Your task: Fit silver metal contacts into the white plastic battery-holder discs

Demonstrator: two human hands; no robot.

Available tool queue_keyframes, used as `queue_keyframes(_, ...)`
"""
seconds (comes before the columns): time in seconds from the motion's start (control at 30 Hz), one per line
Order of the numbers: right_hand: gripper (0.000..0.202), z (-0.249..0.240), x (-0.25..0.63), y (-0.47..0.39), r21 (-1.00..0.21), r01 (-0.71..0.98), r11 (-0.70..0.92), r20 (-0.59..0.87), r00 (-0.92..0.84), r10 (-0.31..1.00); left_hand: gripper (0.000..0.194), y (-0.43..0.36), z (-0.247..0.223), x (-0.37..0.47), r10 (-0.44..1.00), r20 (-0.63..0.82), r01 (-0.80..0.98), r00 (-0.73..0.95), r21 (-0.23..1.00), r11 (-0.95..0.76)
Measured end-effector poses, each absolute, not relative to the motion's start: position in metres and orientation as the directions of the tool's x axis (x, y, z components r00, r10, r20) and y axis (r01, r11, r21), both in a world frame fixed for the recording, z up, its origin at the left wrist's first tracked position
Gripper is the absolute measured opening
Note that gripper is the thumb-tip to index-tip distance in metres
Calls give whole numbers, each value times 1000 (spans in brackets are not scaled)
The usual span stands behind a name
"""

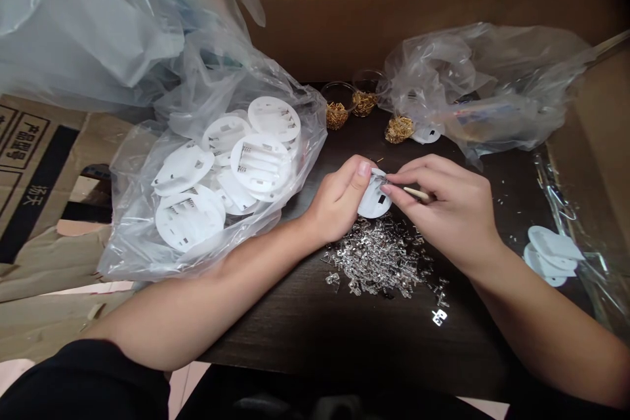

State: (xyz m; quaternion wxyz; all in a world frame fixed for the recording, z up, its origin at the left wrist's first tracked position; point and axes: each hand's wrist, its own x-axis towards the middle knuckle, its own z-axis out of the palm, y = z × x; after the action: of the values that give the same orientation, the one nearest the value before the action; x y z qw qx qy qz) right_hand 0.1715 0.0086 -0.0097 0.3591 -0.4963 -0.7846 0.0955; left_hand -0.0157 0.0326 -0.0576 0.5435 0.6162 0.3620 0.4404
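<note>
My left hand (342, 200) grips a white round plastic cover (373, 202), thumb on top, tilted up above the table. The cover has a small dark rectangular slot. My right hand (438, 203) is closed at the cover's right edge, thumb and index finger pinched together against it. A thin pale stick (417, 194) lies within the right hand's fingers. Whether a small part is also between those fingertips cannot be made out. Just below both hands spreads a heap of small silvery metal clips (381, 259).
An open plastic bag (290, 203) of white round covers lies left. Behind are cups of gold-coloured pins (336, 115), a loose pile of pins (398, 129) and another clear bag (492, 85). Stacked white covers (551, 256) sit right. Cardboard walls (315, 20) enclose the dark table (295, 335).
</note>
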Motion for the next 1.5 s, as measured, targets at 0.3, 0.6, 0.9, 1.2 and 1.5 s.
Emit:
queue_keyframes(0.3, 16, -8, 171, 2, -230, 822, 521, 464, -378, 801, 51, 33, -55, -16, 926, 151, -19, 346, 988, -154)
queue_keyframes(0.6, 30, -11, 178, 7, -75, 783, 617, 396, -544, 740, 53, 36, -60, -15, 945, 101, -78, 310, 994, -81)
queue_keyframes(0.9, 62, 34, 160, 25, -911, 186, 368, 371, -17, 928, 26, 39, -55, -10, 935, -86, -188, 343, 969, 158)
queue_keyframes(1.2, 76, 6, 129, 68, -955, -266, 132, 181, -168, 969, 22, 43, -60, -9, 937, -34, -178, 348, 979, 102)
queue_keyframes(1.5, 76, -2, 130, 61, -967, -129, 219, 240, -189, 952, 24, 42, -63, -10, 940, 14, -135, 341, 990, 34)
